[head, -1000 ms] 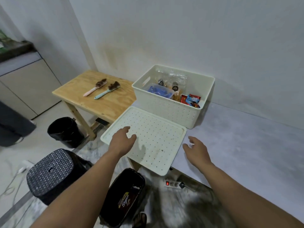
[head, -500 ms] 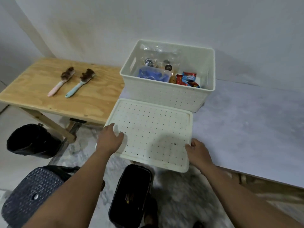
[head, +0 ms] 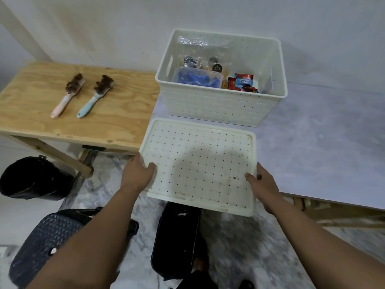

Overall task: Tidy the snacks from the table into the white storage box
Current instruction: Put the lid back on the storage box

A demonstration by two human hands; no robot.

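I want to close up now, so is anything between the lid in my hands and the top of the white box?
Nothing visible blocks it. The lid, gripped by the left hand and right hand, sits just in front of the white storage box, whose snacks lie below the rim.

Evenly lit from overhead, soft and rather dim, no glare. Rounded dark shadow cast on the lid [head: 200, 163]; fainter shadow right of the white storage box [head: 220, 105] on the grey table [head: 323, 147]. Sharp at the centre; smeared with motion blur along the floor [head: 239, 247] at the bottom. Wide-angle bending at the edges: wooden table [head: 83, 113] skewed, forearms stretched.
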